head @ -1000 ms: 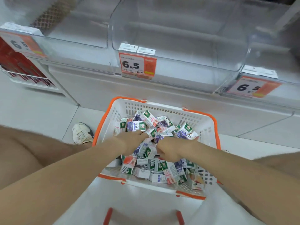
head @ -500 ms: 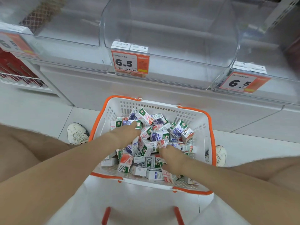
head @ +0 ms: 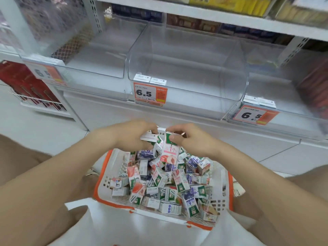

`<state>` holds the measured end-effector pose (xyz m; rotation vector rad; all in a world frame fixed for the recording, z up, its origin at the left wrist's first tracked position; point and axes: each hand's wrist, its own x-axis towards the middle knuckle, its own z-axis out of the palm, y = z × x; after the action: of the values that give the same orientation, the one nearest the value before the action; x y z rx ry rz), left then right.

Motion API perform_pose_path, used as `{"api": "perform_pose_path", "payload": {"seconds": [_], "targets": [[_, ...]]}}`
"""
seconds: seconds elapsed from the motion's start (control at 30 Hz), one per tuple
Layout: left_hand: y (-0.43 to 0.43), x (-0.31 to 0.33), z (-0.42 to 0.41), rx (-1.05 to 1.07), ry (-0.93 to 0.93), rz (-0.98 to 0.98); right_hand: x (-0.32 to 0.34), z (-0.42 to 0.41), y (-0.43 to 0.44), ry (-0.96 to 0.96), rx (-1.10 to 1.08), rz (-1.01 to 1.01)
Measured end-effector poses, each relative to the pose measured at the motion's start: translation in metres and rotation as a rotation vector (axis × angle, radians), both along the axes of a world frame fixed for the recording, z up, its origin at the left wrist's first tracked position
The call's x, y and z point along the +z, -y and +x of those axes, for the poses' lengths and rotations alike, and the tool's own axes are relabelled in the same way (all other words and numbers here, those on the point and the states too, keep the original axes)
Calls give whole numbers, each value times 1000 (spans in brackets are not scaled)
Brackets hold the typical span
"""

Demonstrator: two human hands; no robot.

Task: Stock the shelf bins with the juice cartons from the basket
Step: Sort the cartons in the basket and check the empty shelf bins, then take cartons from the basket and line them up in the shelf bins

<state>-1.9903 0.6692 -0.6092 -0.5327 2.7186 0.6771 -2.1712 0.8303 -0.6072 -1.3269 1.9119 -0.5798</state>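
Above basket: price tag reads 6.5; left hand curled round cartons; right hand pinches peach carton.

head view, downward, close over basket

Even light falls on a shop aisle: pale floor tiles, a white shelf base, orange price tags, red boxes racked at left.

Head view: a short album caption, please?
Left hand and right hand hold cartons above the basket, facing empty bins.
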Motion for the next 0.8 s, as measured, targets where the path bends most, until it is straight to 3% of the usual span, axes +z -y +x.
{"api": "perform_pose_path", "payload": {"seconds": [0.2, 0.5, 0.8], "targets": [[13, 62, 13, 107, -280, -9, 53, 16, 27, 89, -71, -192], [61, 84, 14, 215, -321, -96, 55, 33, 85, 59, -270, -403], [68, 93, 14, 176, -304, -56, 52, 33, 83, -49, -246, -469]]}}
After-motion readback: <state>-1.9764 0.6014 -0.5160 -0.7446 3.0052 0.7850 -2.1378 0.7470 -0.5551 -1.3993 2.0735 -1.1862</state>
